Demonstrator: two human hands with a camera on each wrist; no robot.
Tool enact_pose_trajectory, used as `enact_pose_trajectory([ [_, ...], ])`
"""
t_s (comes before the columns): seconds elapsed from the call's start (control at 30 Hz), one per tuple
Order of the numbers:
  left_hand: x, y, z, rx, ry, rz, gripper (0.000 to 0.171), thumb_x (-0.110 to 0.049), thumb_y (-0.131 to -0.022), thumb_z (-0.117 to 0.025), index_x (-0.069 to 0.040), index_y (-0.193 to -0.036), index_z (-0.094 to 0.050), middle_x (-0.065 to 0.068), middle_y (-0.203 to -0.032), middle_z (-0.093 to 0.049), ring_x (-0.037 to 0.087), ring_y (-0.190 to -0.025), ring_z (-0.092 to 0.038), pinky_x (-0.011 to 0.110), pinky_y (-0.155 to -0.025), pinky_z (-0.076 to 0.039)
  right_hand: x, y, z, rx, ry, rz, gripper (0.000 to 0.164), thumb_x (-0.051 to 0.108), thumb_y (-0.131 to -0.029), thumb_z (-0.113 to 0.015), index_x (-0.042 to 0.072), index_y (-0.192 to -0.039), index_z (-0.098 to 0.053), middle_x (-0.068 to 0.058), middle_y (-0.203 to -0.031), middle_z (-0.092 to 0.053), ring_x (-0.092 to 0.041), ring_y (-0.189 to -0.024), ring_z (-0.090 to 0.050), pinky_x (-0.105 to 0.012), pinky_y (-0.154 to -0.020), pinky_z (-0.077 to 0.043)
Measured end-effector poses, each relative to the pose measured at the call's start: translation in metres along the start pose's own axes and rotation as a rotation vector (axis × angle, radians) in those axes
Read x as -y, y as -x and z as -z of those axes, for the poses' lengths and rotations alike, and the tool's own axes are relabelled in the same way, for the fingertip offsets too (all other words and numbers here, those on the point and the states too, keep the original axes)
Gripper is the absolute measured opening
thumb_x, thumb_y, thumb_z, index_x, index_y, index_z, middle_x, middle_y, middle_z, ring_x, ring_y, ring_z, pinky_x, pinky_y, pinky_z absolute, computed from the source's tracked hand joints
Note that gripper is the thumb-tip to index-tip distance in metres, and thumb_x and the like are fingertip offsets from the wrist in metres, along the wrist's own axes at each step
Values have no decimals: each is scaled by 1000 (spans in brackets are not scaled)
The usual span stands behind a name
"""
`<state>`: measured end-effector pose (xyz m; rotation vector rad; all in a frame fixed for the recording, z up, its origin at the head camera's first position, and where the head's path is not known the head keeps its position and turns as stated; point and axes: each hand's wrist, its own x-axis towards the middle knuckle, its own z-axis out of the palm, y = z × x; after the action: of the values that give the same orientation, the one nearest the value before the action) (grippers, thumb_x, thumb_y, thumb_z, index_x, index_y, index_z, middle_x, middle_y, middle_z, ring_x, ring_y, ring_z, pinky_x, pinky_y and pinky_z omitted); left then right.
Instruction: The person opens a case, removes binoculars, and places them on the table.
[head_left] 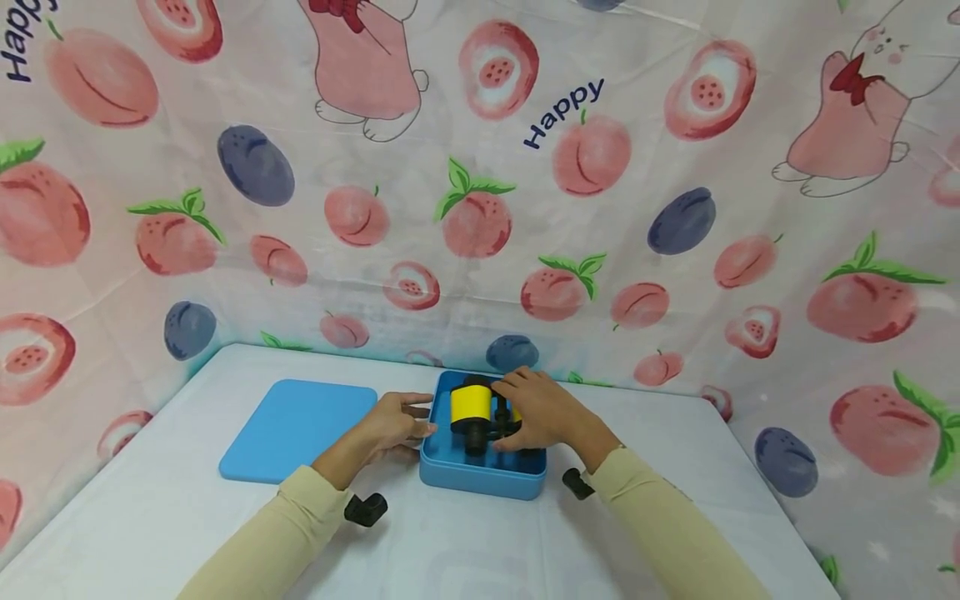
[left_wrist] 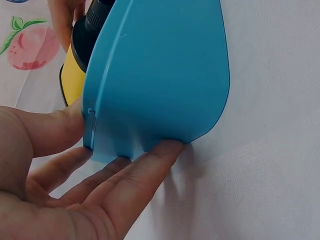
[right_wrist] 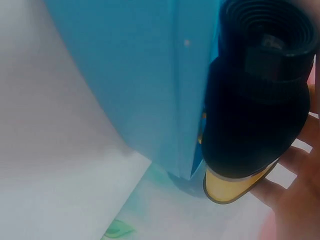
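Note:
Yellow-and-black binoculars (head_left: pixel 471 406) are in a blue open-topped box (head_left: pixel 480 483), with the dark eyepiece ends toward me. My right hand (head_left: pixel 543 408) grips their right barrel, fingers over the far side and thumb near the eyepieces. In the right wrist view, a black eyepiece (right_wrist: pixel 267 55) stands out past the box's rim beside the fingers. Against the box's left side rests my left hand (head_left: pixel 393 423), its fingers fairly straight. In the left wrist view, the fingertips touch the blue side wall (left_wrist: pixel 160 75) and the thumb lies at the rim.
A flat blue lid (head_left: pixel 300 429) lies on the white-covered table (head_left: pixel 465 550), left of the box. Behind the table's back edge hangs a fruit-printed cloth (head_left: pixel 420 275). Black wrist cameras (head_left: pixel 366 510) stick out below both sleeves.

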<state>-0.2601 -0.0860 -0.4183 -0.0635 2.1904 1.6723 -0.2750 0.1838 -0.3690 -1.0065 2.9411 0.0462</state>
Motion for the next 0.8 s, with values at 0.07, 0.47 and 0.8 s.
enact_pose_trajectory([
  [0.07, 0, 0, 0, 4, 6, 8, 65, -4, -97, -71, -9, -157, -47, 28, -156, -50, 47, -127, -65, 55, -90, -62, -1, 2, 2, 2, 3, 2, 96, 71, -82, -76, 11, -153, -52, -9, -153, -56, -32, -137, -49, -59, -118, -42],
  [0.47, 4, 1, 1, 15, 12, -19, 65, -4, -97, -71, -7, -157, -47, 29, -155, -51, 48, -126, -65, 57, -91, -61, -8, 10, 8, -7, 9, -12, 96, 68, -81, -78, 10, -153, -52, -11, -155, -55, -34, -140, -47, -60, -119, -41],
  [0.8, 3, 4, 0, 24, 21, -25, 65, -4, -98, -70, -8, -158, -45, 28, -156, -49, 48, -129, -63, 58, -93, -60, -11, 19, 16, -24, 9, -30, 92, 63, -80, -81, 10, -151, -54, -10, -154, -56, -33, -141, -47, -61, -120, -40],
])
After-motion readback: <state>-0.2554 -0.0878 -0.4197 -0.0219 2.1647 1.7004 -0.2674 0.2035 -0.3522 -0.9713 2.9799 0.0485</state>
